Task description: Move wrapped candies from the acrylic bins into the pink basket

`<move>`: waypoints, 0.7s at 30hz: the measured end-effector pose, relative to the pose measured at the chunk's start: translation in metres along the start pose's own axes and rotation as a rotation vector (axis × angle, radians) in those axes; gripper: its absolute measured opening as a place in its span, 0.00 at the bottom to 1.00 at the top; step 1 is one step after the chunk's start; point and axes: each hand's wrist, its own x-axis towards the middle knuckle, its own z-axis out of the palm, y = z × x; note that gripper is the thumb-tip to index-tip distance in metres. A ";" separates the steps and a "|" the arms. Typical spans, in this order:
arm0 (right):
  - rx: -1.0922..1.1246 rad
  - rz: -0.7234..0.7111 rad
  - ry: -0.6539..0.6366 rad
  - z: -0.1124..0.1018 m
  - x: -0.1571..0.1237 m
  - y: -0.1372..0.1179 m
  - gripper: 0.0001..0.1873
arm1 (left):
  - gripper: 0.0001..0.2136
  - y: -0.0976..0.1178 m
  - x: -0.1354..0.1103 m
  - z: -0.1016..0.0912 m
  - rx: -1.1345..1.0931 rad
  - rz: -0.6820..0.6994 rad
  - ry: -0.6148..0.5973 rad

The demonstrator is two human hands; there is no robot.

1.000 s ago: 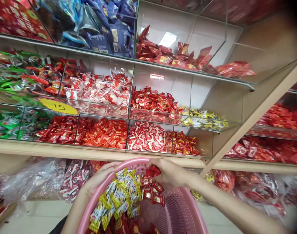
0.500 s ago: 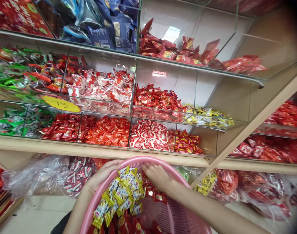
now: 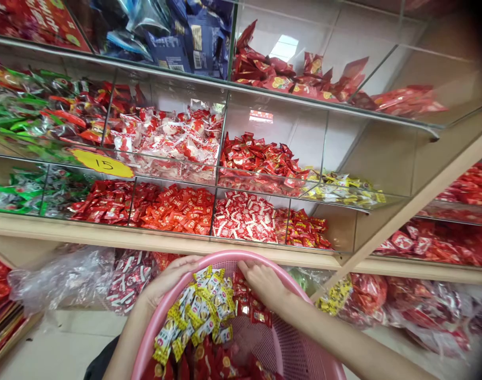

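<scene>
Hands at basket, yellow candies between

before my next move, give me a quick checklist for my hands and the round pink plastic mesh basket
1. Left hand against the left outer side of the round pink plastic mesh basket: ok.
2. Right hand inside the basket's rim: ok.
3. Right hand's fingertips all visible: not ok, partly hidden.
4. Right hand holding any of the small, shiny red-wrapped pieces: cannot tell; it covers some.
5. Small yellow-and-white wrapped pieces inside the basket, beside the red ones: ok.
</scene>
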 end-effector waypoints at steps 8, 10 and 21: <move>-0.064 0.018 -0.050 0.005 -0.028 0.007 0.17 | 0.18 -0.006 0.003 -0.003 -0.021 0.017 0.009; -0.090 0.021 -0.030 0.018 -0.028 0.004 0.16 | 0.18 -0.006 0.004 -0.003 -0.009 0.017 0.001; 0.055 0.044 -0.029 0.020 -0.028 0.007 0.13 | 0.15 -0.002 -0.001 -0.002 0.037 0.072 -0.051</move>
